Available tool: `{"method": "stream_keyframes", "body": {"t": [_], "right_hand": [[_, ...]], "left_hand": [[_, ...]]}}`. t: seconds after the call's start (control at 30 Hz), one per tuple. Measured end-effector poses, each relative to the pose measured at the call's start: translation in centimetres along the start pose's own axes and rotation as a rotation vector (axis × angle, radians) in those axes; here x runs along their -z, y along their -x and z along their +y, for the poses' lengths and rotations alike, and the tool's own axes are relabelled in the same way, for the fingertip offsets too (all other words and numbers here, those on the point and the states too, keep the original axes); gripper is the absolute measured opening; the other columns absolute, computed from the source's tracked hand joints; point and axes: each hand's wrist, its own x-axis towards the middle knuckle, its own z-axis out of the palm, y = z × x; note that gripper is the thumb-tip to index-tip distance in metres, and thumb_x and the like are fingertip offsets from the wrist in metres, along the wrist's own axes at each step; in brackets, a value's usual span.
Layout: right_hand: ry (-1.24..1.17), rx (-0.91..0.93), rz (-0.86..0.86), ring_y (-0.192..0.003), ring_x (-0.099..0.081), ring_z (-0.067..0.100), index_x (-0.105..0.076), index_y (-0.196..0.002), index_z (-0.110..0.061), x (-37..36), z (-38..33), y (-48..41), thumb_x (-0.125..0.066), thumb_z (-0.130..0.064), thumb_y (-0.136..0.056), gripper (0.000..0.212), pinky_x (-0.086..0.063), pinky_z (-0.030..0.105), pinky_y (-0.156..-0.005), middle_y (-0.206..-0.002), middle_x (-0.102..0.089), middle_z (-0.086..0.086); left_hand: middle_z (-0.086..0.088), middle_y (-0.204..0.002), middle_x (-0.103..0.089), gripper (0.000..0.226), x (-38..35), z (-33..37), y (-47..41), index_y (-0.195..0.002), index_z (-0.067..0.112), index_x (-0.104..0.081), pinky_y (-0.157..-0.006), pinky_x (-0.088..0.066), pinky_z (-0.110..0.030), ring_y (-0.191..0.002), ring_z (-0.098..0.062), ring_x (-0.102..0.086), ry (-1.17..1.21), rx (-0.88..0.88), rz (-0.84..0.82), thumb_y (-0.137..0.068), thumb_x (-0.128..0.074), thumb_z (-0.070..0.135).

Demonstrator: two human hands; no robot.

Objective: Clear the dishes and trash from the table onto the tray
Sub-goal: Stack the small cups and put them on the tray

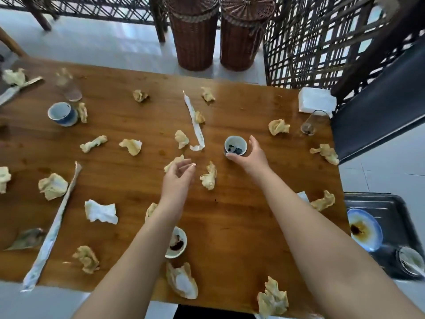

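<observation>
A wooden table [230, 226] is littered with several crumpled tissues and dishes. My right hand [249, 157] curves around a small white cup [235, 145] with dark scraps inside; the thumb lies at the cup's base and the fingers beside its right rim, and the cup stands on the table. My left hand [178, 178] hovers with its fingers loosely apart above a crumpled tissue [173, 162] and holds nothing. The dark tray [391, 203] sits past the table's right edge and holds a blue-rimmed plate [364, 229] with sauce and a small bowl [411, 263] with a spoon.
Also on the table are a blue-and-white cup [62, 113], a sauce dish [177, 242], a glass [311, 123] at the right, a blurred glass [69, 88] at the left, two long paper sleeves [195, 122] [55, 226] and a napkin stack [316, 100]. Wicker baskets [195, 31] stand behind.
</observation>
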Motion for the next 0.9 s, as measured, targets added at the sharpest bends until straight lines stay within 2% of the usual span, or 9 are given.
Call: {"method": "stream_keyframes", "body": {"t": [0.23,0.4,0.53,0.67,0.9], "right_hand": [[0.103,-0.032,0.001,-0.136,-0.035,0.021,-0.020,-0.151,-0.016,-1.2,1.3,-3.7,-0.084,-0.034,-0.070,0.105,-0.031,0.032,-0.109,-0.150,-0.034,0.003],[0.176,0.001,0.045,-0.133,-0.038,0.024,-0.027,-0.147,-0.021,-1.9,1.7,-5.0,-0.085,-0.036,-0.067,0.100,-0.035,0.040,-0.110,-0.145,-0.041,0.005],[0.190,0.024,0.070,-0.124,-0.046,0.022,-0.035,-0.143,-0.020,-1.9,1.6,-5.4,-0.084,-0.033,-0.069,0.090,-0.042,0.036,-0.102,-0.137,-0.048,0.004],[0.150,0.029,0.101,-0.118,-0.049,0.018,-0.040,-0.139,-0.019,-1.8,1.6,-4.7,-0.086,-0.032,-0.067,0.087,-0.043,0.027,-0.092,-0.132,-0.051,0.001],[0.019,0.044,0.064,-0.113,-0.050,0.015,-0.042,-0.137,-0.023,-2.0,1.8,-1.6,-0.087,-0.030,-0.065,0.085,-0.048,0.031,-0.096,-0.126,-0.051,-0.004]], "left_hand": [[-0.002,-0.115,-0.065,0.009,0.3,-1.6,-2.3,-0.098,0.032,-0.059,-0.094,-0.051,-0.035,-0.107,-0.015,-0.061,-0.044,0.049,-0.009,-0.094,-0.059,0.023],[-0.003,-0.112,-0.065,0.010,0.9,-2.7,-2.6,-0.103,0.025,-0.061,-0.091,-0.051,-0.032,-0.106,-0.016,-0.062,-0.044,0.076,-0.003,-0.094,-0.058,0.020],[-0.003,-0.111,-0.066,0.009,1.0,-3.3,-2.7,-0.100,0.027,-0.061,-0.088,-0.051,-0.031,-0.106,-0.016,-0.062,-0.045,0.074,0.008,-0.095,-0.057,0.021],[-0.002,-0.110,-0.065,0.009,0.5,-3.3,-2.4,-0.098,0.029,-0.060,-0.091,-0.051,-0.032,-0.106,-0.016,-0.062,-0.048,0.083,0.008,-0.095,-0.057,0.020],[0.001,-0.108,-0.066,0.010,-0.3,-3.1,-0.9,-0.102,0.028,-0.060,-0.092,-0.051,-0.031,-0.104,-0.011,-0.062,-0.041,0.066,0.039,-0.095,-0.058,0.021]]}}
